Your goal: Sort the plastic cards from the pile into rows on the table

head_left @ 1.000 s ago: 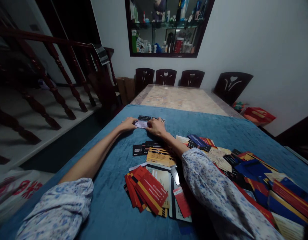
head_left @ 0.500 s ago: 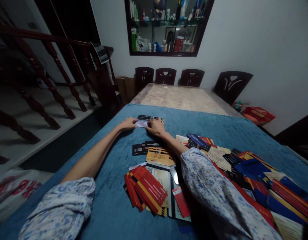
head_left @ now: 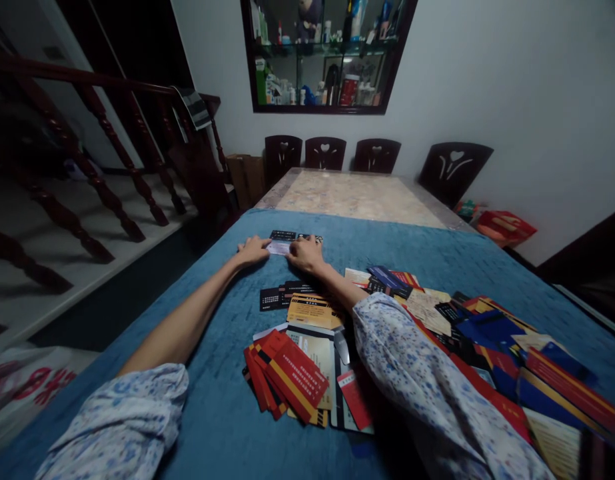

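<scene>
A pale lilac card lies at the far part of the blue cloth, between my two hands. My left hand has its fingers and thumb on the card's left end. On the right end, the curled fingers of my right hand grip it and hide part of it. Just beyond lies a black card with white print. A second, black-and-white patterned card is partly covered by my right fingers. Nearer me are overlapping black cards, yellow cards and a fan of red cards.
A large loose heap of mixed cards spreads over the right side of the blue cloth, partly under my right sleeve. The bare marble tabletop and several dark chairs are at the far end. A wooden railing runs along the left.
The whole view has shifted slightly, so things appear a little further left. Both hands keep their places at the pale card's ends, with no clear movement of the card on the cloth.
</scene>
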Demonstrator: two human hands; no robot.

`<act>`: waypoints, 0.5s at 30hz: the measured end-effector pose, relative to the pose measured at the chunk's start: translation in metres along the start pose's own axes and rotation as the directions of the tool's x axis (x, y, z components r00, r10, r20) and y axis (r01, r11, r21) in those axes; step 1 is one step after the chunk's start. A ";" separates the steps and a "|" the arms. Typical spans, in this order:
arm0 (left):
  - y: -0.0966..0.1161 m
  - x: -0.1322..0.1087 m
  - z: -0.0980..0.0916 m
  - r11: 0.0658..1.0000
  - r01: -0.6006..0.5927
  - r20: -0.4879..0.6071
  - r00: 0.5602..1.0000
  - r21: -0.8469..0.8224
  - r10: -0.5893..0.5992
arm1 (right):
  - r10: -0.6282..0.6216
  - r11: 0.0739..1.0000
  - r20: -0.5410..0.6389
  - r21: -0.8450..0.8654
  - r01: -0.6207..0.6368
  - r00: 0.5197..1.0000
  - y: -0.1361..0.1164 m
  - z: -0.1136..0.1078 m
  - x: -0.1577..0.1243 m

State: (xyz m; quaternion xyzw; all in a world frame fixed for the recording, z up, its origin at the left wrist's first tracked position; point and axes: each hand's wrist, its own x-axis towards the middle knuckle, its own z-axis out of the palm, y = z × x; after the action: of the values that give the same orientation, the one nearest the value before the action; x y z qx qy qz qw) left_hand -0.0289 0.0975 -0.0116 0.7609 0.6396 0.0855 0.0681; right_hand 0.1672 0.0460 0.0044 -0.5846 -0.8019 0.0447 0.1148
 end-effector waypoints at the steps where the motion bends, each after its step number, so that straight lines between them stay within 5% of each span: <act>1: 0.000 -0.001 0.000 1.000 -0.006 -0.008 1.000 -0.004 0.006 | -0.005 1.000 0.000 -0.001 0.005 1.000 0.000 0.000 -0.001; 15: 0.004 -0.024 -0.002 0.994 -0.055 -0.162 0.986 -0.099 0.039 | -0.037 0.997 0.016 -0.066 0.038 0.999 0.006 -0.024 -0.011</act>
State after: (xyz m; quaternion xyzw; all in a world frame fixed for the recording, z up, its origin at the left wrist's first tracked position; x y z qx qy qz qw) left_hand -0.0299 0.0732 -0.0097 0.7620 0.6195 0.1807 0.0540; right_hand 0.1813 0.0360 0.0248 -0.5728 -0.8145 0.0204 0.0902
